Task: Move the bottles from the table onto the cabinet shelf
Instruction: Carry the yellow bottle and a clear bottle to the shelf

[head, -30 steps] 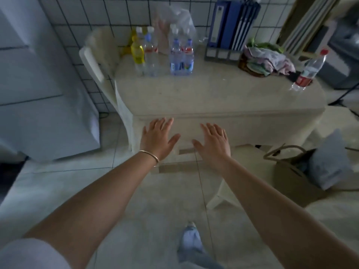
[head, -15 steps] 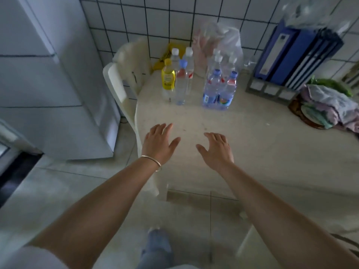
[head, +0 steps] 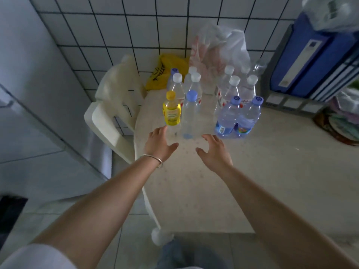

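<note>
We have reached further over the desk (head: 252,171): left hand (head: 158,145) and right hand (head: 213,150) (both released) now near the yellow bottle (head: 171,111).

The rear bottles (head: 229,82) stand partly hidden behind the front ones, their labels mostly covered, and the print on the yellow bottle (head: 172,111) is too small to read. The blue binders (head: 310,61) and the heap of cloth (head: 342,117) are cut off by the right edge, and the bench (head: 272,171) runs out of view there too. The plastic bag (head: 330,10) at the top right corner is blurred and cropped.
</note>
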